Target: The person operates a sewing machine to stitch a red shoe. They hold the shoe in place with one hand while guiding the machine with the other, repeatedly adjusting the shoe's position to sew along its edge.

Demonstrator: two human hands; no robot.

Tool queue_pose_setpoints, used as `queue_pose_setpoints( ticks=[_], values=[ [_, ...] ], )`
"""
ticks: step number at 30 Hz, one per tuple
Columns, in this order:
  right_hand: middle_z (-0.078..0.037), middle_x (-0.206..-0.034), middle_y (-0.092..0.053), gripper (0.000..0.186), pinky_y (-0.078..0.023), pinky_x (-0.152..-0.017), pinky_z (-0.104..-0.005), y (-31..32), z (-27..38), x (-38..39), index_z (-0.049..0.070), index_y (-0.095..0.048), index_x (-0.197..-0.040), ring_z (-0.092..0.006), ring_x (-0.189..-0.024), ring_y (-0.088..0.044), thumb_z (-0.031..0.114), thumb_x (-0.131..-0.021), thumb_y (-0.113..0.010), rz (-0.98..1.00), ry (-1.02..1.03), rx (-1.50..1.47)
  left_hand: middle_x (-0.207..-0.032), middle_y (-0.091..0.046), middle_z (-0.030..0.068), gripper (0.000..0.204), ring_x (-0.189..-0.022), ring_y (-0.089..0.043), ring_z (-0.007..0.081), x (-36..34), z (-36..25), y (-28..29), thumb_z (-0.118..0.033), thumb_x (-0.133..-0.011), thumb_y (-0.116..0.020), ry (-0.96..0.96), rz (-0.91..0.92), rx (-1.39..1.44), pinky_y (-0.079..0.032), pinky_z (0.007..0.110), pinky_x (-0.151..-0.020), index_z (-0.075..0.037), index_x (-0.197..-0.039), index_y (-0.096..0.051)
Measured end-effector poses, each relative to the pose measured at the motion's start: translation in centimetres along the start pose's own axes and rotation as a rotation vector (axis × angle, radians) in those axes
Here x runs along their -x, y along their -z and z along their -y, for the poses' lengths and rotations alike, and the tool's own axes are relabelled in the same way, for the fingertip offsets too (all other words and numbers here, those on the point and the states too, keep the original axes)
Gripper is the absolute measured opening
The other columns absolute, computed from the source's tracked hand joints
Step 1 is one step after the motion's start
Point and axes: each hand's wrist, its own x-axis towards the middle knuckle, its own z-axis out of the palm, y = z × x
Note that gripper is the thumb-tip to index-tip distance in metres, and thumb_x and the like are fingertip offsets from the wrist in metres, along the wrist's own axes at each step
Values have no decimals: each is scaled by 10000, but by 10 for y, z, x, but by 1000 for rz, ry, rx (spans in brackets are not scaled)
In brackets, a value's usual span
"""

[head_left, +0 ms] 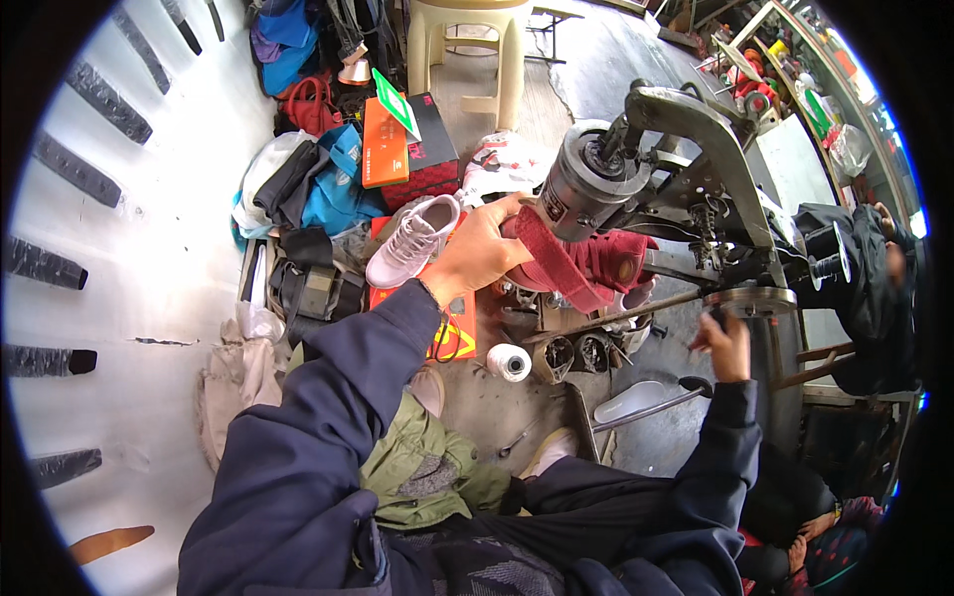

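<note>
My left hand (479,250) is closed on a dark red shoe (618,262) with a wide strap (556,260), its fingers pinching the strap's side. The shoe sits at the narrow arm of a black hand-cranked shoe-patching sewing machine (696,174), partly behind the machine's grey cylindrical head (586,189). Where the needle meets the shoe is hidden. My right hand (730,348) is just below the machine's metal handwheel (750,301), its fingers curled up around a small dark handle at the rim. The fingertips are slightly blurred.
A pale pink sneaker (412,243) rests on an orange box beside my left wrist. A white thread cone (509,363) stands on the floor near two tins. Bags and clothes lie at left, a cream stool (469,50) at the back. Another person's hands (810,536) show at lower right.
</note>
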Motion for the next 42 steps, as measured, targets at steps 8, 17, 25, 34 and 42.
queue_pose_setpoints(
  ticks=[8, 17, 25, 34, 42],
  values=[
    [-5, -766, -561, 63, -445, -552, -249, 91, -34, -27, 54, -602, -978, -86, -627, -523, 113, -963, -589, -620, 142, 79, -1040, -695, -4, 424, -939, -589, 61, 0, -5, 3, -52, -801, -641, 26, 35, 8, -477, 246, -888, -44, -1225, -648],
    [-118, -788, -673, 331, -529, -597, -380, -2, -91, -25, 31, -599, -1120, -218, -665, -687, 293, -936, -681, -141, -70, 177, -1058, -690, -2, 472, -938, -593, 71, -4, 4, 3, -53, -803, -621, -17, 33, 50, -475, 240, -889, -19, -1274, -613],
    [-112, -1005, -713, 210, -540, -786, -322, -39, 94, 49, 44, -720, -1059, -265, -923, -694, 90, -857, -754, -344, 444, 246, -1043, -691, 30, 488, -915, -608, 85, -5, 8, 2, -77, -810, -648, -37, -11, -18, -509, 252, -827, 34, -1280, -580],
    [-147, -1186, -658, 256, -445, -1020, -494, -143, 168, 65, 40, -677, -919, -380, -1217, -561, 75, -709, -819, -85, 919, 224, -1015, -689, 20, 378, -890, -609, 83, -3, 4, 1, -74, -851, -663, -59, 19, -13, -513, 262, -819, -3, -1218, -608],
    [-67, -848, -547, 127, -408, -716, -265, -143, 132, 72, -36, -619, -843, -152, -772, -492, 55, -928, -646, -120, 604, -179, -1172, -676, 48, 432, -1072, -582, 125, -3, 4, 2, -119, -845, -648, -96, 53, -4, -437, 287, -987, -12, -1261, -609]
  ],
)
